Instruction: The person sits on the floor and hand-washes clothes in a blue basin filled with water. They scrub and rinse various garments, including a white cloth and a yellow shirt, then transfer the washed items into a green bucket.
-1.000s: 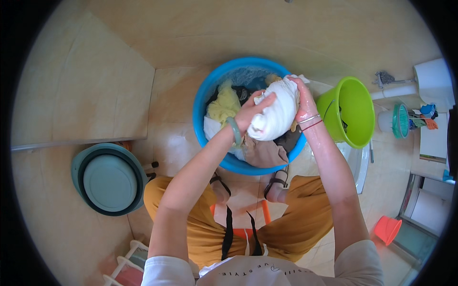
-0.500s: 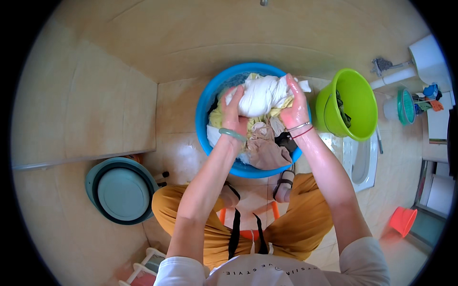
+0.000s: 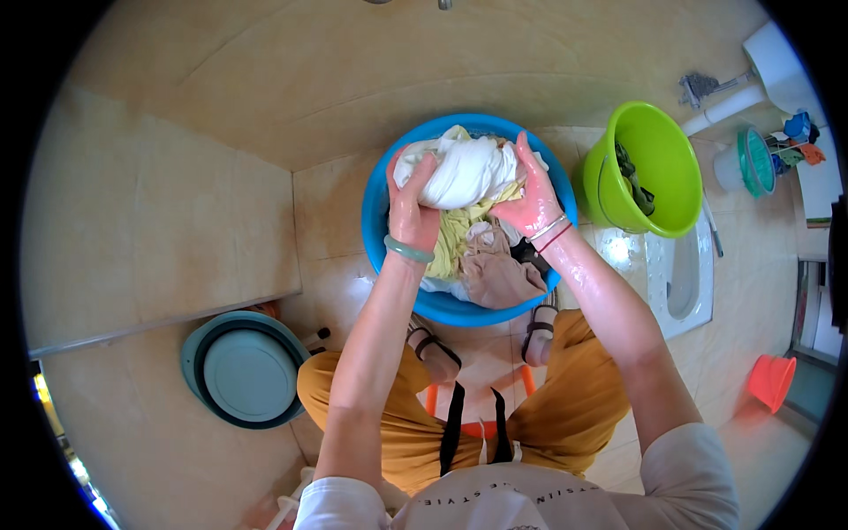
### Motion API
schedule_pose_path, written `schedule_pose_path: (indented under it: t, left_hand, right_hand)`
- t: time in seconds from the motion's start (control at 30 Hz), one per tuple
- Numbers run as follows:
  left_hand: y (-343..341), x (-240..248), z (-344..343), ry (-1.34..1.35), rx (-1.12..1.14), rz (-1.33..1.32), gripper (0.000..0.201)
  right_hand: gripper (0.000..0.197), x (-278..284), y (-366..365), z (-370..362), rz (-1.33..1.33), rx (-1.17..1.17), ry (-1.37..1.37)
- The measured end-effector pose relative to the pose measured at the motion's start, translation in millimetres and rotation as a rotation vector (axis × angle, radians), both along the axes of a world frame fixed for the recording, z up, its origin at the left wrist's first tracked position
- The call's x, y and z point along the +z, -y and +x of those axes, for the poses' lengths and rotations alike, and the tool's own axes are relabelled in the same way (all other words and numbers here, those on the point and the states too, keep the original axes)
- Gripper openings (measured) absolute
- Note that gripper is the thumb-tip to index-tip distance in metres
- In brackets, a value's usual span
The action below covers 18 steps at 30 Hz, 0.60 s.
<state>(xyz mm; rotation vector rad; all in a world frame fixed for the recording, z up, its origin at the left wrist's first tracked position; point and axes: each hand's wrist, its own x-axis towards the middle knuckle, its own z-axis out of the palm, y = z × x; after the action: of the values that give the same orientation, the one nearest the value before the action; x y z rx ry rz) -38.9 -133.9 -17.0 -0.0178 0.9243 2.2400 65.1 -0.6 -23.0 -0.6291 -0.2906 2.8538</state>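
A bundled, wet white cloth (image 3: 468, 173) is held between my two hands over the far part of a blue basin (image 3: 477, 315). My left hand (image 3: 412, 210) grips its left end, thumb lying on top. At the other end my right hand (image 3: 533, 196) presses against it, thumb raised along the side and fingers partly hidden underneath. Below the bundle, the basin holds a pale yellow cloth (image 3: 452, 243), a beige-pink garment (image 3: 499, 269) and some dark fabric (image 3: 527, 255). Both palms look wet.
Right of the basin stands a lime-green bucket (image 3: 676, 172) with dark green cloth inside. Beyond it is a white squat toilet (image 3: 687, 274). A grey-green basin (image 3: 250, 378) lies at the left by the wall, and a small red bucket (image 3: 771, 382) stands far right.
Both hands have shifted slightly left with the white cloth, and more of the yellow cloth shows beneath. The whole view has also moved a little.
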Motion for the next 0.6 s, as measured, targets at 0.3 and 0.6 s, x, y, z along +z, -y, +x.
schedule_pose_path:
  t: [0.3,0.6]
  left_hand:
    - [-3,23,3,-1.17,0.034,-0.403,0.026]
    - [-12,58,14,-1.843,-0.093,-0.304,0.034]
  right_hand:
    - [0.033,-27,-13,2,-0.041,0.153,0.076]
    - [0.026,-11,-17,-5,0.371,0.211,-0.12]
